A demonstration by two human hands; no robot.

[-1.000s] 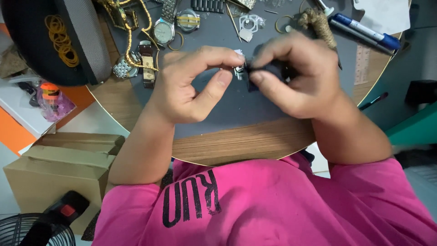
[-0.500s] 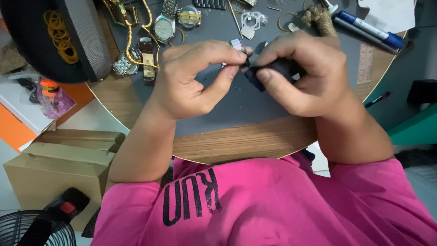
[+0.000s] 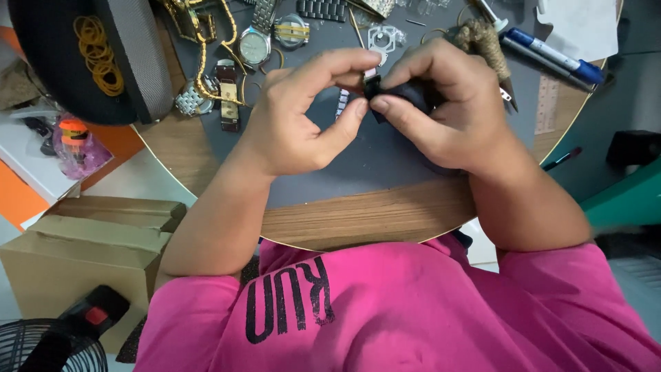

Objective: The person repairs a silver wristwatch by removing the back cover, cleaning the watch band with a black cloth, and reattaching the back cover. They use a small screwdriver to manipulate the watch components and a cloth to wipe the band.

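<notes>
Both of my hands meet above a dark grey mat (image 3: 358, 165) on a round wooden table (image 3: 358, 220). My right hand (image 3: 441, 103) wraps around a small black watch part (image 3: 403, 93), mostly hidden by its fingers. My left hand (image 3: 303, 117) pinches the left end of that same part between thumb and forefinger, where a small pale piece shows. A short metal band segment (image 3: 342, 103) lies on the mat just under my left fingers.
Wristwatches (image 3: 256, 47), gold chains (image 3: 200, 76) and band links lie at the mat's far side. A blue marker (image 3: 558, 56) and a twine-wrapped tool (image 3: 485, 41) sit far right. A black tray with rubber bands (image 3: 96, 55) is at left; cardboard boxes (image 3: 82, 241) stand on the floor.
My hands have stayed joined on the black part, shifting slightly up and left over the mat, with the left fingertips closing more tightly on its end.
</notes>
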